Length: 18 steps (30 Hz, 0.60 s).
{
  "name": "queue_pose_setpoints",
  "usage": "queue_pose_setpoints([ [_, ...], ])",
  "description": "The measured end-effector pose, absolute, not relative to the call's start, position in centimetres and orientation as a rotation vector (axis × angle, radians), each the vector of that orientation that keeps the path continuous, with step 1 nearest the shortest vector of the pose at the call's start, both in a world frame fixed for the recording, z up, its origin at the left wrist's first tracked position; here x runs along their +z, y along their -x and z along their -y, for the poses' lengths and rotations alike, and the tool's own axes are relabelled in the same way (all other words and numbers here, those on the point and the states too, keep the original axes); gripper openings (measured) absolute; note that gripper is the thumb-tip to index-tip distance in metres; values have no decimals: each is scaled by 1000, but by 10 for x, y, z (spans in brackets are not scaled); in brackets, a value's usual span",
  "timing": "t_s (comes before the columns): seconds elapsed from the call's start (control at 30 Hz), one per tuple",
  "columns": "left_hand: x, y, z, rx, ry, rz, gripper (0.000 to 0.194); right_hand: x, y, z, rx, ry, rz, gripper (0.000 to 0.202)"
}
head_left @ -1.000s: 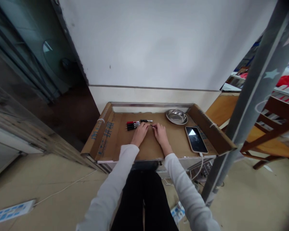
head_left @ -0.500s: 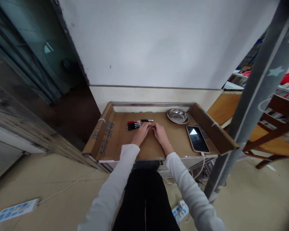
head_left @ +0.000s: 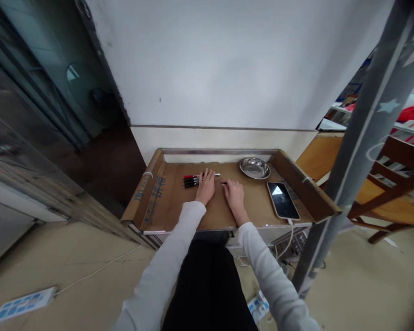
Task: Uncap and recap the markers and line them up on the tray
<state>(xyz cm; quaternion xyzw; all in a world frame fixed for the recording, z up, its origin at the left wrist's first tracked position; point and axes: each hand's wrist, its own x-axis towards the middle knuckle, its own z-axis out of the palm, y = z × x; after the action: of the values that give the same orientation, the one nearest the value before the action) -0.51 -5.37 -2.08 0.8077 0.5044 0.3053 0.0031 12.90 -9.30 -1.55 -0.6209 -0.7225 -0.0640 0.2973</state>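
My left hand reaches over the pens, its fingers stretched out and lying across a black-and-silver pen. Only the silver end of that pen shows past the fingertips. Just left of the hand lies a row of several black pens, with a red pen at its far side; their right ends are partly covered. My right hand is closed in a pinch on a small, thin dark piece that points left. Its exact kind is too small to make out.
The work surface is a cardboard-lined tray with raised sides. A round steel dish sits at the back right. In front of it lies a phone with a white cable. A grey metal post stands right of the tray.
My hands were together in the middle and have parted. The left moved up and left onto the black-and-silver pen; the right shifted slightly right with the small dark piece.
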Motion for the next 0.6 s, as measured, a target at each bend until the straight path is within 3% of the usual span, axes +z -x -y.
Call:
queue_pose_setpoints([
  [0.23,-18,11,69,863,-2679,-1440,22,-15,-132,99,-80,1613,1822,24],
  [0.6,-12,20,92,1091,-2531,-1457,24,-17,-132,103,1,1526,1735,28],
])
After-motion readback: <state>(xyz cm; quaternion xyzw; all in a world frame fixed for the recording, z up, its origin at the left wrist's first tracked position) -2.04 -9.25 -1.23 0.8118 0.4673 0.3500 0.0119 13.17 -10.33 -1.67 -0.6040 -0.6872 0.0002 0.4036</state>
